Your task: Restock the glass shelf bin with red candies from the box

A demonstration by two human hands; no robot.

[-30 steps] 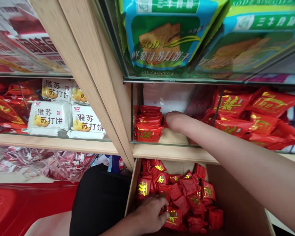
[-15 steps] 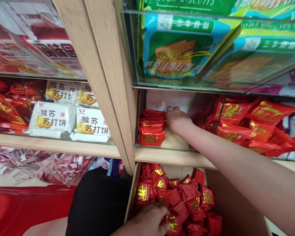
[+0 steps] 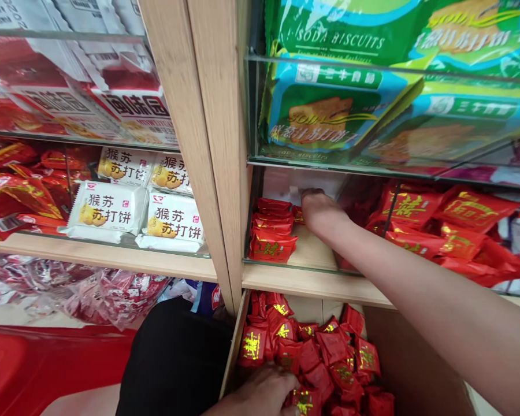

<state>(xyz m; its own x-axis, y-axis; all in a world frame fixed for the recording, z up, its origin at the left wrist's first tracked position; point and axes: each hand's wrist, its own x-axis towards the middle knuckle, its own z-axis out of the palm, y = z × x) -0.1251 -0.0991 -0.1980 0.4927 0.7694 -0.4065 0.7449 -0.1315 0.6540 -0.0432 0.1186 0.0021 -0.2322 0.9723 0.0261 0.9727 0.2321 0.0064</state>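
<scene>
My right hand (image 3: pixel 323 212) reaches deep into a low shelf compartment, its fingers curled at the back and mostly hidden. A small red packet with gold print (image 3: pixel 298 215) shows at its fingertips. Just left of it, a row of red packets (image 3: pixel 272 245) stands one behind another against the compartment's side. Below, my left hand (image 3: pixel 266 388) is in an open cardboard box (image 3: pixel 416 352) among loose red packets (image 3: pixel 331 346). Its thumb and fingers close on the edge of one red packet (image 3: pixel 305 400).
Green soda biscuit packs (image 3: pixel 325 115) fill the shelf above, behind a glass front (image 3: pixel 372 66). A wooden upright (image 3: pixel 219 115) divides the shelves. White biscuit packs (image 3: pixel 108 208) lie to the left, larger red packets (image 3: pixel 416 208) to the right. A red plastic object (image 3: pixel 47 370) is at lower left.
The view has shifted, so the shelves sit a little further right and lower. Slightly more of the red packet shows beside my right hand. My left hand stays at the same packet.
</scene>
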